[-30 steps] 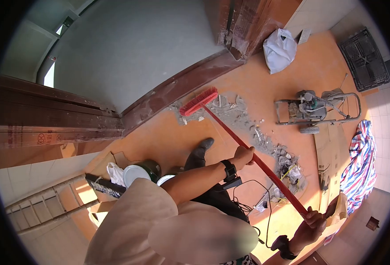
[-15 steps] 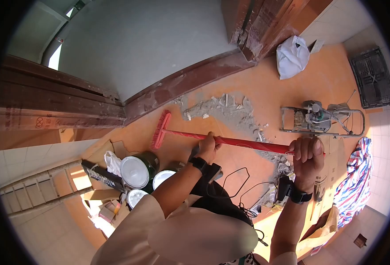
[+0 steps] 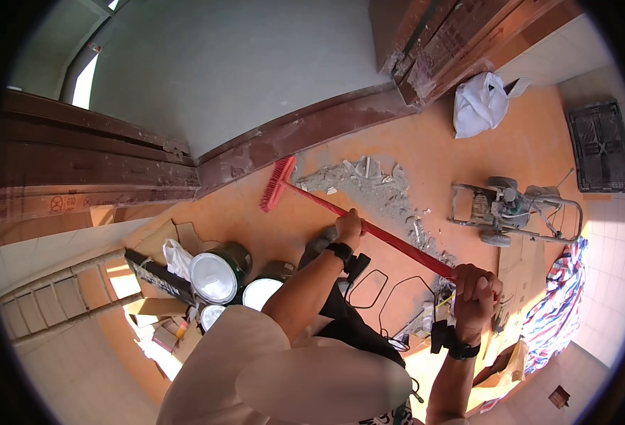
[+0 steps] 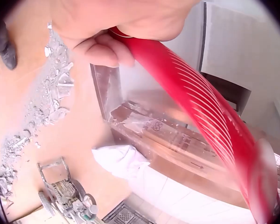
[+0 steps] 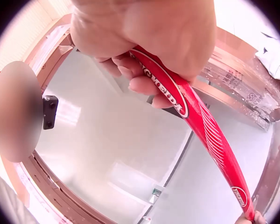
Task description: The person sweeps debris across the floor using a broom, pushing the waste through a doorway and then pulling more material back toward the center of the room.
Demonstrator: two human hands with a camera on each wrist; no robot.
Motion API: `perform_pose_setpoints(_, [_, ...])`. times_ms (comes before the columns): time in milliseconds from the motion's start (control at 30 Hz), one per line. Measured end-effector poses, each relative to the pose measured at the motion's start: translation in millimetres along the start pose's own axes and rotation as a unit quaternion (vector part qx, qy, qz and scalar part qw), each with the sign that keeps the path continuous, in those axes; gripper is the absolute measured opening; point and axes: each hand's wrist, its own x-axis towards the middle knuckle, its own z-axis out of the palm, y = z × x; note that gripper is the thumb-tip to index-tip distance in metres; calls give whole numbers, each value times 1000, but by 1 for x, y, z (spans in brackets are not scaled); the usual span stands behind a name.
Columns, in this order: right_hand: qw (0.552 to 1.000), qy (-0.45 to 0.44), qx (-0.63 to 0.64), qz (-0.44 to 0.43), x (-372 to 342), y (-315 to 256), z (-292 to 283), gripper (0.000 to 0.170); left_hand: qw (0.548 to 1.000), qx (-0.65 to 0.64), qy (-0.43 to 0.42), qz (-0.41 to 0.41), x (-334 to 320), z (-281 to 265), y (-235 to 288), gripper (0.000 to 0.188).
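Observation:
A red push broom (image 3: 309, 197) slants across the head view, its bristle head (image 3: 278, 185) low over the floor at the left end of a strip of grey rubble (image 3: 369, 177). My left hand (image 3: 350, 230) grips the handle partway down, fingers curled round it. Higher up, my right hand (image 3: 475, 297) wraps the handle near its top end. In the left wrist view the red handle (image 4: 191, 102) runs out from under the left hand (image 4: 126, 23). The right wrist view shows white lettering on the handle (image 5: 205, 126) below the right hand (image 5: 144, 42).
Lidded buckets (image 3: 213, 276) stand beside my legs at left, near a ladder (image 3: 64, 304). A wheeled machine (image 3: 514, 209) sits at right, with a white bag (image 3: 480, 106) behind it. A raised brown threshold (image 3: 312, 134) borders the floor. Loose black cable (image 3: 397, 297) lies close by.
The broom head moved from the rubble leftward and nearer to me, then slightly back up and right. My right hand rose with the handle, then dropped a little. Both hands keep hold.

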Motion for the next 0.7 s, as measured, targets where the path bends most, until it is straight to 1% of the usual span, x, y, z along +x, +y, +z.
perform_pose_setpoints(67, [1000,22,4,-3,-8,-4,-10,34,998,49,-36,3,-3,8,-8,26])
perform_pose_setpoints(100, [999,41,7,-4,-14,-7,-15,35,994,105,-39,-3,-7,12,-12,27])
perform_pose_setpoints(133, [999,49,5,-4,-21,-10,-20,35,993,112,-42,-5,-12,17,-17,27])
perform_pose_setpoints(200, [995,98,-24,-20,-32,-17,-29,37,977,201,-67,-9,-18,27,-32,27])
perform_pose_setpoints(233, [994,107,-18,-25,-38,-22,-32,37,969,225,-98,-10,-19,29,-41,29])
perform_pose_setpoints(267, [993,114,-21,-27,-46,-26,-37,37,968,230,-102,-12,-26,34,-50,29])
perform_pose_setpoints(333, [985,163,-37,-36,-64,-35,-51,36,955,282,-97,-11,-45,43,-64,32])
perform_pose_setpoints(367, [983,175,-47,-40,-73,-42,-57,35,948,297,-112,-13,-50,45,-73,33])
perform_pose_setpoints(467, [982,182,-40,-38,-96,-69,-85,37,941,314,-126,-24,-86,50,-86,35])
perform_pose_setpoints(500, [982,181,-10,-44,-100,-78,-94,37,939,318,-127,-23,-94,51,-91,35])
perform_pose_setpoints(567, [982,175,42,-55,-105,-94,-111,37,935,305,-177,-34,-109,48,-99,35])
perform_pose_setpoints(600, [981,177,57,-53,-103,-100,-116,36,934,309,-177,-34,-118,48,-96,35])
perform_pose_setpoints(667, [984,151,74,-60,-94,-106,-122,36,951,237,-181,-83,-129,46,-88,35])
perform_pose_setpoints(700, [985,140,85,-60,-87,-103,-122,36,955,226,-172,-84,-125,41,-85,34])
